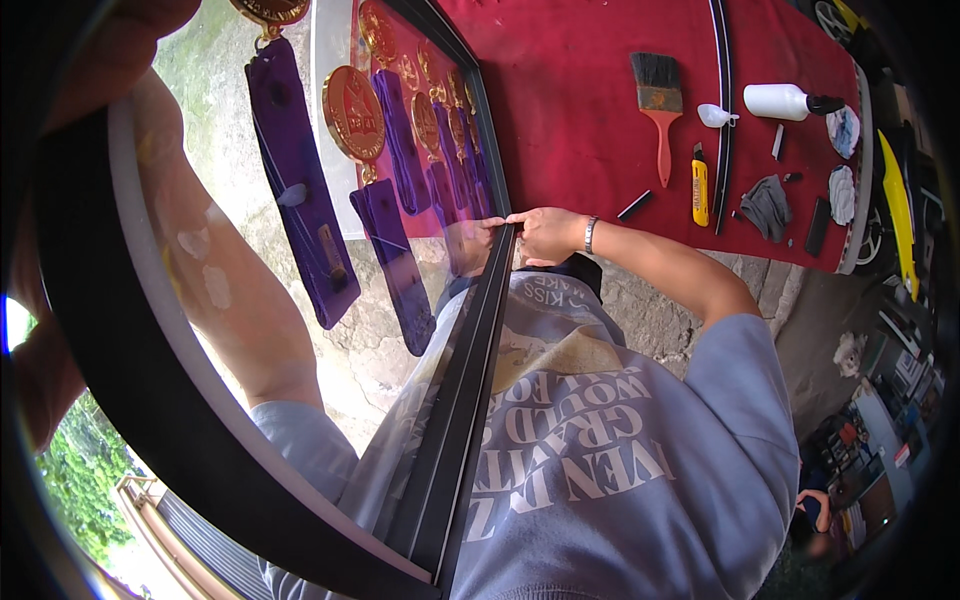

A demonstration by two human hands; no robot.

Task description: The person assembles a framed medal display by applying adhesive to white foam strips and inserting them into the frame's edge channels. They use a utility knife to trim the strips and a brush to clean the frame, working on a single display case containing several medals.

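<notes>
A large black display frame (110, 330) with a clear pane is tilted up close in front of me. Inside it hang several gold medals (353, 113) on folded purple ribbons (300, 190). At the upper left, my left hand (110, 45) is closed around the frame's far side; it is blurred and cut by the picture's edge. My right hand (550, 236) is at the frame's right edge. Its index finger is stretched onto the black rail and the other fingers are curled at the edge. The hand's reflection shows in the pane.
A red-covered table (570, 110) carries a wide paintbrush (658, 100), a yellow utility knife (700, 187), a white bottle (785, 101), a small white scoop-like piece (715, 116), a grey rag (767, 208) and a long black strip (722, 80). Cracked concrete (655, 310) lies below.
</notes>
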